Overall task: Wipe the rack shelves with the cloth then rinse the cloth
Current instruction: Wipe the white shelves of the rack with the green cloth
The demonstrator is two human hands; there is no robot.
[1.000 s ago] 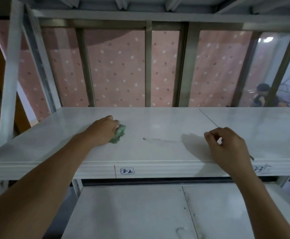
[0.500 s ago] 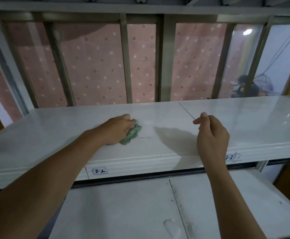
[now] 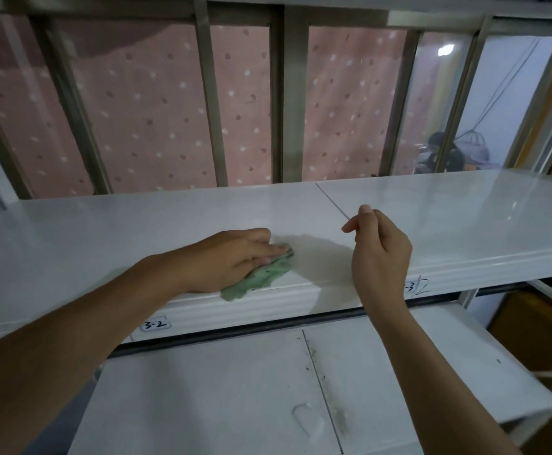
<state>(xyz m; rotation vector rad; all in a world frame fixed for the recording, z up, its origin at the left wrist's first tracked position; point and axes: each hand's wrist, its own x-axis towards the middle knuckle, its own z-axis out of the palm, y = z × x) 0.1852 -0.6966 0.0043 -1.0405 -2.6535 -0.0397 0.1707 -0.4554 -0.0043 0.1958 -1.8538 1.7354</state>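
A crumpled green cloth point(image 3: 261, 279) lies on the white upper rack shelf point(image 3: 104, 231), close to its front edge. My left hand point(image 3: 232, 261) presses down on the cloth with fingers laid flat over it; part of the cloth sticks out below the palm. My right hand point(image 3: 379, 254) hovers just right of it above the shelf, fingers loosely curled, holding nothing. A lower white shelf point(image 3: 219, 389) with specks of dirt along its seam sits beneath.
Grey metal uprights point(image 3: 212, 103) stand behind the shelf in front of a pink dotted curtain point(image 3: 143, 119). A label reading 3-2 point(image 3: 155, 324) marks the shelf's front lip. A person point(image 3: 442, 152) sits far behind at the right.
My left hand slid the cloth rightward and toward the shelf's front edge, flattening over it. My right hand rose off the shelf. The view shifted right.
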